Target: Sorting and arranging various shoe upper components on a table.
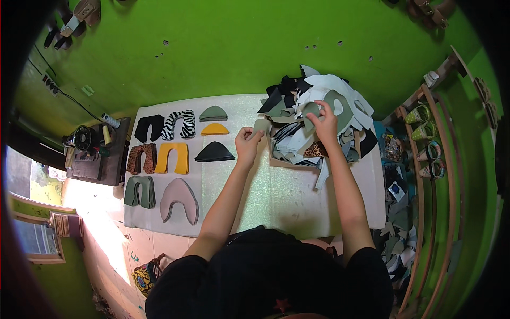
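Desk (276, 191) front edge's well bodyward of the left grip (247, 142), box (291, 162) just under the right grip (325, 127) — left's pinching a green scrap (262, 125), right's got a green offcut (310, 109) at its fingertips.

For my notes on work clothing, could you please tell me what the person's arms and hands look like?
The left hand and right hand are ungloved, and both forearms are bare. The short sleeves are plain black, part of a black shirt with a small red star. Rings would be too small to make out.
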The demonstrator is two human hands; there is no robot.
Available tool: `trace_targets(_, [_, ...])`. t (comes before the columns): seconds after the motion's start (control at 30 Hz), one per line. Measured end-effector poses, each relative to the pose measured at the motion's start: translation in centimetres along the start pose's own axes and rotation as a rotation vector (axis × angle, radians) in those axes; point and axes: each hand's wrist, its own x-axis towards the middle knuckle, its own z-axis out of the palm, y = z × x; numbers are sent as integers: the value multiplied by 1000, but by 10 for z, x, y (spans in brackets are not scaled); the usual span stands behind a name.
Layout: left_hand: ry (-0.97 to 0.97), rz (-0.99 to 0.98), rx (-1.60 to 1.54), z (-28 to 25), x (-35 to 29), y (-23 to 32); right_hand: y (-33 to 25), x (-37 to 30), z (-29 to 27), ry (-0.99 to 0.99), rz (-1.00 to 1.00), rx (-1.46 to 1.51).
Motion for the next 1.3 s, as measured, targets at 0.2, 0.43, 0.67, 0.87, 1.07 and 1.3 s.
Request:
trace_targets(0.2, [-66,-28,13,-10,-15,-1,-6,-21,6,-56,267,527])
trace_targets(0.43, [-184,-6,-138,-11,-50,15,-30,-69,24,-36,146,441])
trace_targets(0.67, [-229,-20,-78,-34,-71,26,-72,-105,34,51,201,422])
trace_targets(0.87, [-321,276,323,-51,-97,34,-106,-133,59,182,307,249])
trace_targets(1.07, [-326,582,659,-52,-120,31,-123,-153,95,13,560,802])
trace_targets(1.3, [-374,614,898,-79,-119,44,-140,-160,106,42,570,990])
